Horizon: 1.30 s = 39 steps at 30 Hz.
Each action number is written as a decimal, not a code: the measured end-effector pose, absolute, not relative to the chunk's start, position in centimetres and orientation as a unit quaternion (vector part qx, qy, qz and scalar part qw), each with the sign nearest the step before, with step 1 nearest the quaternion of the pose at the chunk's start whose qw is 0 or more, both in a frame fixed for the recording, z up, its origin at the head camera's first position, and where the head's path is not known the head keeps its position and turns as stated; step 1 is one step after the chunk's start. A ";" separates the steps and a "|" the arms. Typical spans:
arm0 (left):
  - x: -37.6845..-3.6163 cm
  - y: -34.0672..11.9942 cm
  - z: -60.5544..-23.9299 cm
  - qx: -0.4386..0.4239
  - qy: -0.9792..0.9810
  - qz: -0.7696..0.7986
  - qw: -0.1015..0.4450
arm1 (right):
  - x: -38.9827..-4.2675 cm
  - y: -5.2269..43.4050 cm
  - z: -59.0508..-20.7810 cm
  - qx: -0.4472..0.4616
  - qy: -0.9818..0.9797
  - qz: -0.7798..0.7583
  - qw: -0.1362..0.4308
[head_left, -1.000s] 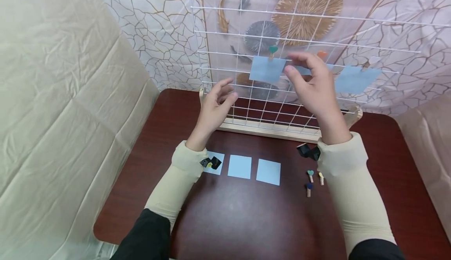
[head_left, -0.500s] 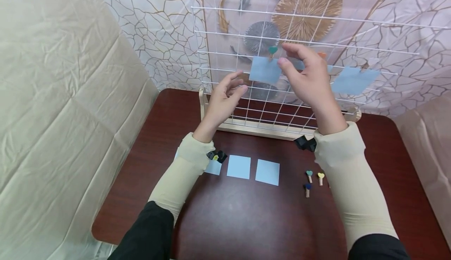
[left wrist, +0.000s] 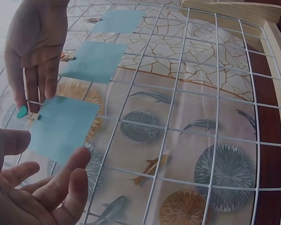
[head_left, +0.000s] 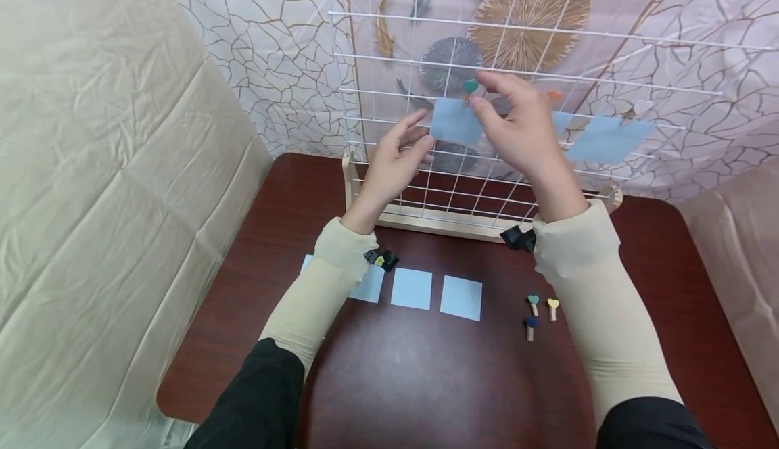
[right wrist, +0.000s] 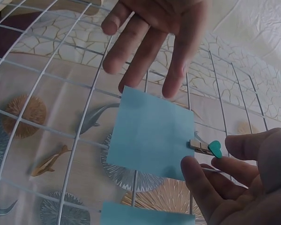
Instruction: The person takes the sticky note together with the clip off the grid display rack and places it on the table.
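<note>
A white wire grid (head_left: 389, 63) stands at the table's back with three light-blue paper squares clipped to it. The leftmost square (head_left: 452, 122) (left wrist: 63, 126) (right wrist: 152, 133) hangs from a teal heart clip (head_left: 470, 86) (left wrist: 22, 111) (right wrist: 214, 149). My right hand (head_left: 481, 92) (right wrist: 215, 161) has thumb and forefinger spread on either side of that clip, without pinching it. My left hand (head_left: 420, 134) (left wrist: 61, 173) is raised with relaxed fingers, their tips at the square's lower left edge. The middle square (head_left: 562, 121) is partly hidden behind my right hand.
The right square (head_left: 605, 139) hangs further along the grid. On the dark red table (head_left: 426, 381) lie three blue squares (head_left: 412, 289) in a row and three small heart clips (head_left: 533, 300) to their right. A wooden base (head_left: 438, 222) holds the grid. Cloth drapes both sides.
Both hands have risen and shifted left. The right hand went from the middle square to the teal clip, and the left hand came up to the leftmost square.
</note>
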<state>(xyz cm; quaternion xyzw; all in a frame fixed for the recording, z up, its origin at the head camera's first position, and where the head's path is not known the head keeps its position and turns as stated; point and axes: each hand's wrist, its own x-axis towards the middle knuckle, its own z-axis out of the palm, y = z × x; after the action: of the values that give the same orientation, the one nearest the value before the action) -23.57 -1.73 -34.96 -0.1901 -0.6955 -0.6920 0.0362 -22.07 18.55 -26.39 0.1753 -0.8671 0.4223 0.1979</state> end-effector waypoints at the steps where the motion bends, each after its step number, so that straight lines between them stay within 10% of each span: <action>1: -23.7 -1.6 -35.0 -0.190 -0.695 -0.692 0.035 | -22.1 18.5 -26.4 0.176 -0.869 0.418 0.197; 39: -25.8 0.2 -34.9 -0.161 -0.704 -0.688 0.067 | -23.5 16.9 -26.7 0.126 -0.867 0.411 0.251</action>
<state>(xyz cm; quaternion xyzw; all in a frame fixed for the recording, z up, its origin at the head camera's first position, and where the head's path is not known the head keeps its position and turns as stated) -25.79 0.16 -34.90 -0.1613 -0.7040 -0.6884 0.0666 -23.48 16.93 -26.73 0.1259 -0.8672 0.4113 0.2507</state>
